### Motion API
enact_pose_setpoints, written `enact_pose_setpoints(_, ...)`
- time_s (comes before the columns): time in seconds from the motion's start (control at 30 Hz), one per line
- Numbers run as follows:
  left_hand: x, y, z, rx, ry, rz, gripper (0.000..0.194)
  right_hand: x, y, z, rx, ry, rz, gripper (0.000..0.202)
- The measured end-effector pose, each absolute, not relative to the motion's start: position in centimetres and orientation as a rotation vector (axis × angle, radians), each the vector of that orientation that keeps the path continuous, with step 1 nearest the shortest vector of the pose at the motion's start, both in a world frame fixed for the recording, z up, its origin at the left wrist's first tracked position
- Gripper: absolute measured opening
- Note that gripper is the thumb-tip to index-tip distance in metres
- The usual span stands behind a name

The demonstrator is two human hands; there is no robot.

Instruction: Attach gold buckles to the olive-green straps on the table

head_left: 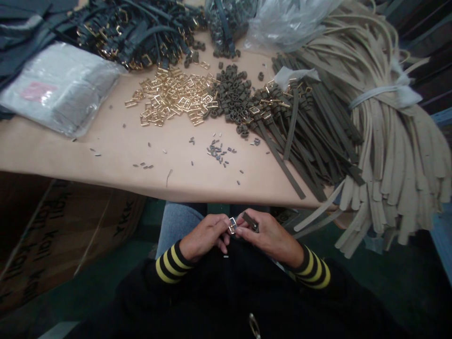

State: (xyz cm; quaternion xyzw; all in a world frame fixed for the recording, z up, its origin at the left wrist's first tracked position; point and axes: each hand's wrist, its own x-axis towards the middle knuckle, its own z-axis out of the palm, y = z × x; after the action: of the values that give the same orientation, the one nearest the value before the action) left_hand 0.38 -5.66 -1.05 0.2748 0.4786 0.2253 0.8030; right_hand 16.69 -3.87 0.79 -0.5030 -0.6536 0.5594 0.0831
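Note:
Above my lap, just short of the table edge, my left hand (211,231) pinches a small gold buckle (232,225) between thumb and fingers. Close beside it, my right hand (264,231) is closed around a short dark olive strap (249,219), with its fingertips at the buckle's right side. Whether the strap passes through the buckle is hidden by the fingers. On the table lie a heap of gold buckles (176,94), a pile of dark olive strap loops (233,92) and scattered small metal pins (217,153).
Olive straps with buckles (310,122) lie at the right, beside a tied bundle of beige strips (384,122) overhanging the table (116,155). Dark straps (141,33) and clear plastic (289,21) lie at the back. A bagged packet (60,89) is left; a cardboard box (70,226) stands below.

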Motion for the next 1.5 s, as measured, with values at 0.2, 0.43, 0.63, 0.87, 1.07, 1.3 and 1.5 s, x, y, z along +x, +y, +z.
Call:
enact_pose_setpoints(0.2, 0.6, -5.8, -1.2, 0.643, 1.085, 0.497, 0.033, 16.4, -4.6, 0.4, -1.476, -1.924, 1.621, 0.015)
enact_pose_setpoints(0.43, 0.8, -5.8, -1.0, 0.728, 1.069, 0.456, 0.033, 16.1, -4.8, 0.8, -1.515, -2.103, 1.410, 0.009)
enact_pose_setpoints(0.63, 0.7, -6.0, -1.4, 0.704, 1.055, 0.463, 0.031, 16.1, -4.5, 0.5, -1.541, -1.995, 1.519, 0.009)
enact_pose_setpoints(0.87, 0.8, -5.7, -1.0, 0.522, 1.100, 0.544, 0.024, 16.8, -4.1, -0.3, -1.523, -1.870, 1.682, 0.016)
enact_pose_setpoints(1.07, 0.4, -5.5, -1.0, 0.320, 1.047, 0.536, 0.027, 17.5, -4.4, -0.1, -1.569, -1.736, 1.694, 0.023)
enact_pose_setpoints(1.3, 0.1, -5.5, -1.1, 0.214, 0.972, 0.571, 0.029, 18.1, -5.2, -0.7, -1.527, -1.800, 1.778, 0.016)
enact_pose_setpoints(1.5, 0.2, -5.7, -1.2, 0.181, 0.937, 0.568, 0.025, 18.4, -5.2, -0.5, -1.410, -1.569, 2.064, 0.020)
